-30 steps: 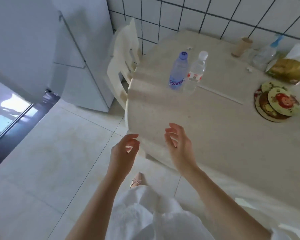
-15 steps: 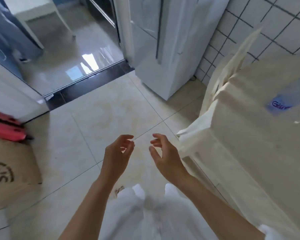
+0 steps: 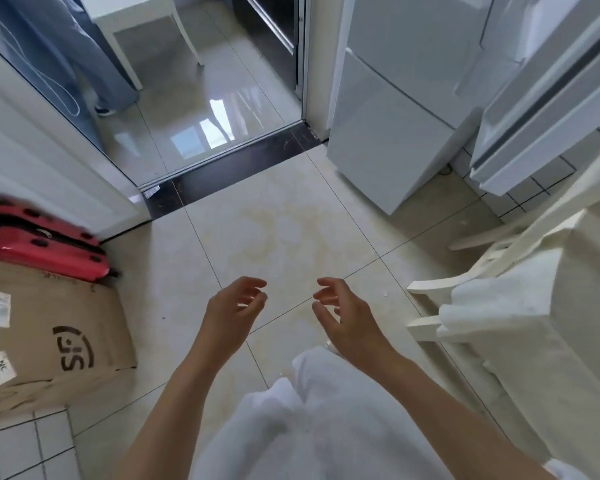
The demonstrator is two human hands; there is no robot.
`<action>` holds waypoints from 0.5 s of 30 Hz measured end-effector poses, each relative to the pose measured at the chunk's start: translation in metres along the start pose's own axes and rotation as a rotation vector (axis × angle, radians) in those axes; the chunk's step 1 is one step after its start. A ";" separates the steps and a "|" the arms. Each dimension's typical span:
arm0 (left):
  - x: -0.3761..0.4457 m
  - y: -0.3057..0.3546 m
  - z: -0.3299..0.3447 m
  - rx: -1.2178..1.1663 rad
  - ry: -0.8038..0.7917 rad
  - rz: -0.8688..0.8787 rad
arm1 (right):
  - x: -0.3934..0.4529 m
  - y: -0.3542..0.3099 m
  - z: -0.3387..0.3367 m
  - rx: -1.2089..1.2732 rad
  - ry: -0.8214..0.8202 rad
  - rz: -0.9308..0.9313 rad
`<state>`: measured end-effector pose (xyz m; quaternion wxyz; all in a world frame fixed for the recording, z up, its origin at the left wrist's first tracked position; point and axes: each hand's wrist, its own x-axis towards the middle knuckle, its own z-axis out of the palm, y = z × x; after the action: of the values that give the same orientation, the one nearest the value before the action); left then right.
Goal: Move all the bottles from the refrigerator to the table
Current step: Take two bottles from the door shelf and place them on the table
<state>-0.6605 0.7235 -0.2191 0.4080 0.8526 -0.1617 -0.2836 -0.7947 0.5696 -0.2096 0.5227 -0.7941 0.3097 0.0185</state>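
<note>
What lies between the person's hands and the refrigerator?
Head view: only bare floor tile between the left hand, right hand and the white refrigerator. A chair stands off to the right.

The refrigerator [image 3: 392,133] stands ahead on the right, just right of the doorway threshold [image 3: 229,168]. The table [image 3: 551,323] lies at the right edge, with a chair [image 3: 465,271] tucked against it. A cardboard box [image 3: 56,334] sits on the floor at left, and a suitcase [image 3: 39,240] lies behind it.

both empty hands, left hand [image 3: 234,311] and right hand [image 3: 343,317], hover near refrigerator [image 3: 395,140].
</note>
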 end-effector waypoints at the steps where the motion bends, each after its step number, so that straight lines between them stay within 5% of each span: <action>1: 0.013 0.005 -0.003 -0.006 -0.005 0.007 | 0.012 -0.005 -0.003 0.002 0.008 0.009; 15: 0.235 0.108 -0.018 0.143 -0.055 0.165 | 0.221 -0.077 -0.094 0.022 0.104 -0.022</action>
<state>-0.4698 0.5491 -0.2078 0.3637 0.8551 -0.2624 -0.2602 -0.6045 0.4064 -0.1826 0.5147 -0.7916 0.3277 -0.0320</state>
